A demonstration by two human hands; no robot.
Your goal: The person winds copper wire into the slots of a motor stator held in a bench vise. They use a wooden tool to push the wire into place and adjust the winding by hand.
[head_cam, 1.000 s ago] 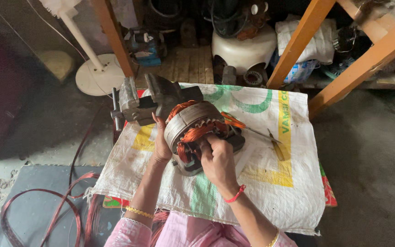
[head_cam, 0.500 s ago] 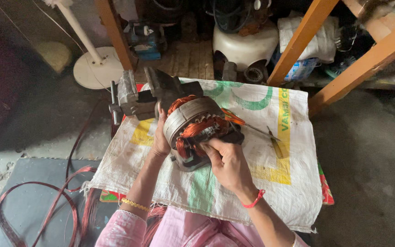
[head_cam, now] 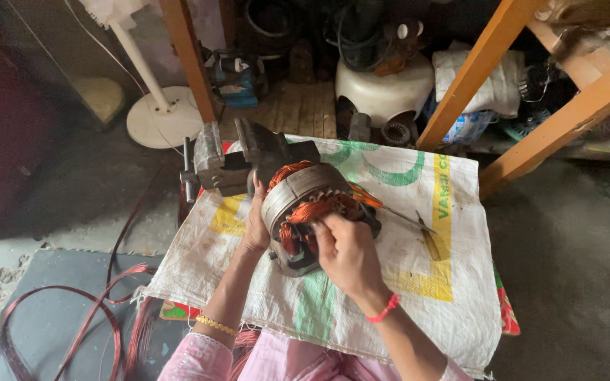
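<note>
A round metal motor stator (head_cam: 298, 194) with orange copper windings stands tilted on a small table covered by a white woven sack (head_cam: 418, 275). My left hand (head_cam: 255, 222) presses flat against the stator's left side and steadies it. My right hand (head_cam: 344, 254) is at its front face, fingers pinched on the copper winding wires (head_cam: 312, 212). Which wire the fingers grip is hidden by the hand.
A grey bench vise (head_cam: 227, 159) sits at the table's back left corner. A yellow-handled screwdriver (head_cam: 425, 236) lies to the right of the stator. Loops of reddish copper wire (head_cam: 72, 310) lie on the floor at left. Orange wooden beams (head_cam: 503, 77) and clutter stand behind.
The view has shifted slightly. My right hand has moved a little lower on the stator's front face; the left hand stays against its side.
</note>
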